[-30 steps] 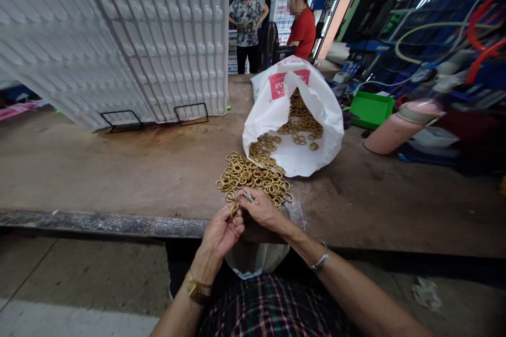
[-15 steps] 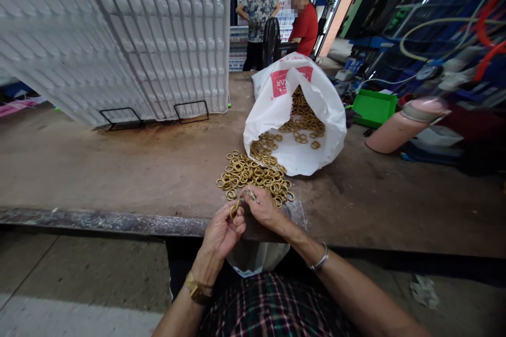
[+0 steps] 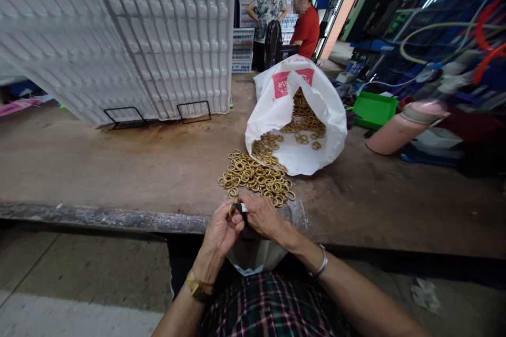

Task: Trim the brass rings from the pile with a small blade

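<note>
My left hand (image 3: 222, 229) pinches a brass-coloured ring (image 3: 231, 210) between thumb and fingers, just over the table's front edge. Close against that ring, my right hand (image 3: 263, 213) is closed around a small tool (image 3: 242, 208) with a dark part and a pale part; its exact kind is hard to make out. Beyond the hands lies a loose pile of similar rings (image 3: 259, 176). The pile runs into the mouth of a white sack (image 3: 264, 110) with red print, lying on its side with more rings inside.
Tall white ribbed plastic trays (image 3: 177, 37) stand on the wooden table (image 3: 158, 168) in black wire holders. To the right are a green tray (image 3: 375, 109) and a leaning pink bottle (image 3: 403, 129). A pale bag (image 3: 256, 258) hangs below the edge. Two people are in the background.
My right hand has turned and brought the small tool leftward against the ring; its dark part now shows. My left hand keeps the ring in nearly the same place.
</note>
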Available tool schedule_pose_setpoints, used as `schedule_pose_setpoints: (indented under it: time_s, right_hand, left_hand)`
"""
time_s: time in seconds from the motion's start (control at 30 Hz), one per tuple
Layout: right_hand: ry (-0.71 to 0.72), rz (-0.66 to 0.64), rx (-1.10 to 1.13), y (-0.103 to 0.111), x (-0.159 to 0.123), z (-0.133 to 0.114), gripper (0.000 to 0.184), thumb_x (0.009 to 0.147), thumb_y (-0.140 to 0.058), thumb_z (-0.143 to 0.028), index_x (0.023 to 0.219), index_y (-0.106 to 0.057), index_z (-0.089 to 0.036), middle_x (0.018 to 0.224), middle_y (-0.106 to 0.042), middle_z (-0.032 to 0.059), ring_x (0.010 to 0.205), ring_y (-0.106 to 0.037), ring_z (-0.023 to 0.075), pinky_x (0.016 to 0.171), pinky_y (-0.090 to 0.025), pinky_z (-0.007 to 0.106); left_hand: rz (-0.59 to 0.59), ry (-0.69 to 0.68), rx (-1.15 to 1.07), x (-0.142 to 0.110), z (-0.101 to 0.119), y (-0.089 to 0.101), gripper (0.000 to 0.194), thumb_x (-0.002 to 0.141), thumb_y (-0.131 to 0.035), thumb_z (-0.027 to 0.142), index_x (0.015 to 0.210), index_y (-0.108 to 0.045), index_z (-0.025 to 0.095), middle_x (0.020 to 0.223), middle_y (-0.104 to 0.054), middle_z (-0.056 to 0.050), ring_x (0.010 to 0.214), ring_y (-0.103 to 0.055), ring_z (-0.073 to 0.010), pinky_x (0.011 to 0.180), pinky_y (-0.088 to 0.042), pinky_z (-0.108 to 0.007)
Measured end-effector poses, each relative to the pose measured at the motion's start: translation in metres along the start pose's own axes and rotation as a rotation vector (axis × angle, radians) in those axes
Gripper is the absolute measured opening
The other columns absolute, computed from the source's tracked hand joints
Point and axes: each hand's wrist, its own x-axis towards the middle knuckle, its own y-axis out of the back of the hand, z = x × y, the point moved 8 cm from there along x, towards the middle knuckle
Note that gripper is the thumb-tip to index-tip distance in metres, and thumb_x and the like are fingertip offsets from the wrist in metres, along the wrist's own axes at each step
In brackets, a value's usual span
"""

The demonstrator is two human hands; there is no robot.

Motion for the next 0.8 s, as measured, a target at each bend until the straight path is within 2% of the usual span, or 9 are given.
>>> schedule_pose_setpoints:
  time_s: [0.13, 0.23, 0.37, 0.5, 0.63, 0.7, 0.8]
  right_hand:
    - [-0.091, -0.013, -0.061, -0.005, 0.001, -0.004, 0.023, 0.083, -0.035, -0.013, 0.097, -0.053, -0.017, 0.092, -0.061, 0.0083, 0.076, -0.057, 0.0186, 0.063, -0.037, 0.027]
    - [-0.091, -0.01, -0.071, -0.01, 0.002, -0.014, 0.024, 0.083, -0.034, -0.013, 0.098, -0.053, -0.017, 0.094, -0.061, 0.0084, 0.073, -0.058, 0.0182, 0.061, -0.037, 0.027]
    - [-0.146, 0.016, -0.05, -0.013, 0.008, -0.008, 0.028, 0.079, -0.035, -0.006, 0.099, -0.052, -0.016, 0.096, -0.061, 0.0085, 0.076, -0.057, 0.0171, 0.063, -0.037, 0.027]
    - [-0.176, 0.132, 0.018, -0.005, 0.016, 0.01, 0.022, 0.078, -0.037, -0.007, 0.092, -0.052, -0.016, 0.089, -0.061, 0.0082, 0.076, -0.057, 0.017, 0.065, -0.036, 0.026]
    - [-0.203, 0.2, 0.075, -0.002, 0.024, 0.017, 0.016, 0.083, -0.042, -0.019, 0.097, -0.05, -0.016, 0.088, -0.062, 0.0076, 0.076, -0.058, 0.018, 0.064, -0.035, 0.026]
    - [-0.204, 0.194, 0.065, -0.005, 0.028, 0.016, 0.018, 0.084, -0.044, -0.024, 0.1, -0.049, -0.017, 0.091, -0.062, 0.0083, 0.078, -0.058, 0.0188, 0.064, -0.035, 0.027]
    - [-0.202, 0.19, 0.029, -0.009, 0.033, 0.014, 0.018, 0.083, -0.045, -0.025, 0.099, -0.048, -0.018, 0.094, -0.061, 0.0077, 0.08, -0.058, 0.0196, 0.064, -0.035, 0.027]
  left_hand:
    - [0.009, 0.017, 0.006, -0.004, 0.002, 0.005, 0.012, 0.074, -0.054, 0.012, 0.065, -0.046, 0.014, 0.05, -0.041, 0.006, 0.033, -0.026, -0.0001, 0.032, -0.018, -0.013]
    - [0.048, 0.025, -0.015, -0.014, 0.005, 0.013, 0.018, 0.077, -0.049, 0.012, 0.061, -0.041, 0.015, 0.051, -0.04, 0.006, 0.033, -0.025, 0.0003, 0.032, -0.019, -0.012]
    - [0.022, 0.066, -0.007, -0.034, 0.004, 0.017, 0.011, 0.078, -0.051, 0.017, 0.069, -0.045, 0.015, 0.053, -0.039, 0.006, 0.035, -0.025, -0.0006, 0.032, -0.018, -0.012]
    - [-0.037, 0.079, 0.081, -0.045, 0.0, 0.017, 0.009, 0.074, -0.057, 0.02, 0.078, -0.05, 0.015, 0.055, -0.043, 0.005, 0.037, -0.03, -0.0022, 0.034, -0.023, -0.014]
    - [-0.05, 0.073, 0.082, -0.039, 0.002, 0.02, 0.016, 0.071, -0.057, 0.016, 0.086, -0.055, 0.015, 0.058, -0.05, 0.003, 0.041, -0.038, -0.0043, 0.041, -0.031, -0.017]
    - [-0.045, 0.089, 0.052, -0.035, 0.003, 0.02, 0.013, 0.07, -0.056, 0.015, 0.083, -0.056, 0.014, 0.061, -0.054, 0.0, 0.046, -0.045, -0.0068, 0.044, -0.035, -0.019]
    - [-0.035, 0.101, 0.01, -0.032, 0.006, 0.02, 0.012, 0.073, -0.057, 0.024, 0.072, -0.056, 0.012, 0.067, -0.058, -0.004, 0.055, -0.052, -0.0106, 0.048, -0.039, -0.022]
